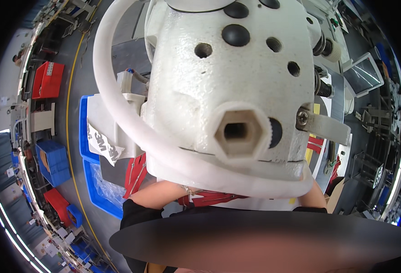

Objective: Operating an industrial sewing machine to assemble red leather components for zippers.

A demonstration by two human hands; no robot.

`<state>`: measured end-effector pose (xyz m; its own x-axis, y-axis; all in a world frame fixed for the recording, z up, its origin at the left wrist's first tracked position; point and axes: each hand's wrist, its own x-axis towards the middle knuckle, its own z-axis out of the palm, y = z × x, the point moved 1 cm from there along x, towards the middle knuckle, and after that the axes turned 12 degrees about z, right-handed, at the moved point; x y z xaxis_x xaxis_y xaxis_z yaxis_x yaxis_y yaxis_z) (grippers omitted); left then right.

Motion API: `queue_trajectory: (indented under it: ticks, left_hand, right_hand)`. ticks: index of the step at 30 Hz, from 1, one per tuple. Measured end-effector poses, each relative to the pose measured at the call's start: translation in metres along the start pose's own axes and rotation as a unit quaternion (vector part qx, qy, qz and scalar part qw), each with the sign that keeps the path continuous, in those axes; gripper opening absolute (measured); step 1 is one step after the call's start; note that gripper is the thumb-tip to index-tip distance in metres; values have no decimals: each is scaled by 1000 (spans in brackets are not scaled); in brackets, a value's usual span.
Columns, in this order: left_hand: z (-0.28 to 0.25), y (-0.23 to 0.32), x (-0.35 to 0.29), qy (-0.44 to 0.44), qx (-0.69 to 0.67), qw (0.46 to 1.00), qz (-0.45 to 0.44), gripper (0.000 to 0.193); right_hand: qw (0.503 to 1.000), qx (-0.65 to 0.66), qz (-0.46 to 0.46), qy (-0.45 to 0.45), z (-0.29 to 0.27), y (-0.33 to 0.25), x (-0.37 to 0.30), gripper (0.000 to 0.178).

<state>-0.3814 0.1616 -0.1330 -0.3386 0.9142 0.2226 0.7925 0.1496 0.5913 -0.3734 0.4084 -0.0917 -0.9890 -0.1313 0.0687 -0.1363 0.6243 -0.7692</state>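
Observation:
A large white sewing machine head [177,104] fills the middle of the view, with a thick white tube [114,104] curving round its left and front. My left forearm [152,195], with a bracelet at the wrist, reaches in behind the machine's lower edge. At its lower right, my right forearm [314,198] also goes in under the machine. Both hands are hidden by the machine, so their fingers and anything they hold cannot be seen. Red strips with zippers [209,198] lie beside my left wrist. Another red zipper strip [136,174] hangs further left.
Blue bins [91,182] stand at the left, one with clear plastic wrap. A metal lever [325,127] juts from the machine's right side. More red zipper pieces [315,144] lie to the right, near a screen [364,75]. Red crates [48,80] stand beyond the yellow floor line.

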Motion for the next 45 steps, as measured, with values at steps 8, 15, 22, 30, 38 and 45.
queue_trajectory:
  ticks: [8,15,22,30,38,45]
  left_hand:
    - [-7,3,7,4,41,999,-7,52]
    - [4,-7,1,23,38,999,31,54]
    - [9,-9,-6,-6,11,999,44,60]
    - [-7,2,0,-6,52,997,49,60]
    - [-25,8,10,3,96,994,48,60]
    - [3,0,-7,32,173,982,72,60]
  right_hand:
    - [977,-196,-80,-13,-5,-1,-4,31]
    - [991,-110,-65,35,-5,-13,9,27]
    - [998,38,56,7,-3,-12,8,24]
    - [1000,18,15,18,-3,-10,9,23]
    - [980,-184,-72,-21,-8,-4,-2,31]
    - [971,-215,-109,1,-2,0,-2,38]
